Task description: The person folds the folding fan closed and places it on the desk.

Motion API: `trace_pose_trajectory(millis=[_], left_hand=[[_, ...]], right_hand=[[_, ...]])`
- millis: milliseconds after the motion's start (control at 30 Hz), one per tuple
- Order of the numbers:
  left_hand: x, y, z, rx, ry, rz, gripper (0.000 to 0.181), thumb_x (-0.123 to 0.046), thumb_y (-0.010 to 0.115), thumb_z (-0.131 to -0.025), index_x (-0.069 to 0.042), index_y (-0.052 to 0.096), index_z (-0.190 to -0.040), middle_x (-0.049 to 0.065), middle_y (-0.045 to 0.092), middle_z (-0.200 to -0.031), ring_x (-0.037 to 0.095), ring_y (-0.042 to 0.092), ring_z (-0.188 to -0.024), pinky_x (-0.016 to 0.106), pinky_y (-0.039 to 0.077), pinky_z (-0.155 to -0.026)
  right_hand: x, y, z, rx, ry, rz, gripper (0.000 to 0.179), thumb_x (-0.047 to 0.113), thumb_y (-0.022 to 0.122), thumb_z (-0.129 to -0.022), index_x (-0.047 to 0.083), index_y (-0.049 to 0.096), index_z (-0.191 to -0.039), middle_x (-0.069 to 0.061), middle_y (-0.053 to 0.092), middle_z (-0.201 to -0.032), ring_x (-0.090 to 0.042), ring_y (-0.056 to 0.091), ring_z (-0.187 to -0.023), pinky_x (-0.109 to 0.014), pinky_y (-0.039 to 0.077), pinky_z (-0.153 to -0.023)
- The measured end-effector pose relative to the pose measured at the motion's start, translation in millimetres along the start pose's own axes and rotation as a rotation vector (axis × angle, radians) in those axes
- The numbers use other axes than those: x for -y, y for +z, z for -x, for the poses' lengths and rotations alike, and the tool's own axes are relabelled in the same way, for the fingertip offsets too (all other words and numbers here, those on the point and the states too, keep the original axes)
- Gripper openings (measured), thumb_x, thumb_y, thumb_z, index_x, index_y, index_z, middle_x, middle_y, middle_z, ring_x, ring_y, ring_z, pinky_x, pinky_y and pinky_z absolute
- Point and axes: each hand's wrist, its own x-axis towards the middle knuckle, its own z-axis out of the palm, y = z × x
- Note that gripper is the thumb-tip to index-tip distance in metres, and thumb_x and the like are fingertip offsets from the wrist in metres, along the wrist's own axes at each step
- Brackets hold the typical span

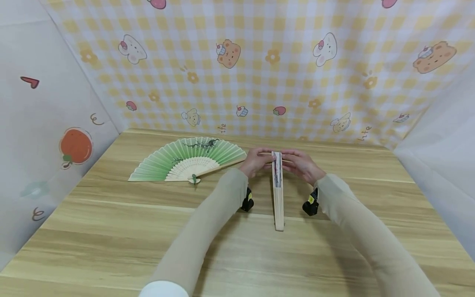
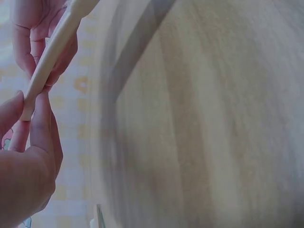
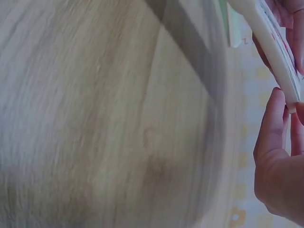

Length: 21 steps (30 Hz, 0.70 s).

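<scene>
A folded hand fan [image 1: 278,202] stands lengthwise between my two hands, with pale ribs at the near end and a printed white leaf toward the far end. My left hand [image 1: 256,162] pinches its far end between thumb and fingers from the left. From the right, my right hand [image 1: 301,166] holds the same end with its fingertips. In the left wrist view, thumb and fingertips meet on the fan's pale outer guard [image 2: 50,57]. The right wrist view shows fingers on both sides of the guard [image 3: 270,45], with red and dark print along the folds.
An open green fan [image 1: 200,150] with a dark branch print lies spread on the wooden table [image 1: 156,243], left of my left hand. Its outer rib points toward that hand. Behind the table hangs a yellow checked cloth [image 1: 256,86]; a white cloth [image 1: 44,111] hangs at the left.
</scene>
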Motion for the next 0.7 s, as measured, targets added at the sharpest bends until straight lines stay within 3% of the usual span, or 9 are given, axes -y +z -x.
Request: trace_pose_trajectory(millis=[167,400,700], left_hand=[[4.5,0.8,-0.4,-0.011,-0.014,-0.021,0.038,0.002,0.059,-0.082,-0.003,0.053,-0.120,0.017,0.058,-0.110,0.025,0.059,-0.096,0.029,0.051,-0.078],[10.1,0.7,-4.4,-0.028,-0.027,-0.062,0.043,0.004,0.060,-0.080,-0.005,0.053,-0.121,0.017,0.057,-0.113,0.025,0.059,-0.096,0.032,0.049,-0.082],[20.3,-1.7,-8.8,-0.059,-0.050,-0.121,0.045,0.009,0.061,-0.077,0.001,0.052,-0.120,0.018,0.058,-0.111,0.025,0.058,-0.097,0.027,0.051,-0.077]], right_hand=[[-1.9,-1.7,-4.5,-0.004,0.010,0.033,0.042,0.001,0.043,-0.091,-0.004,0.033,-0.132,-0.015,0.045,-0.122,-0.011,0.057,-0.087,-0.027,0.044,-0.090],[-6.1,-6.2,-11.1,0.029,-0.008,0.079,0.041,-0.001,0.047,-0.090,-0.007,0.035,-0.128,-0.001,0.059,-0.092,-0.010,0.060,-0.079,-0.028,0.046,-0.087],[-14.2,-7.7,-16.0,0.028,0.015,0.116,0.041,-0.005,0.049,-0.087,-0.009,0.036,-0.126,0.000,0.062,-0.084,-0.011,0.062,-0.076,-0.029,0.047,-0.085]])
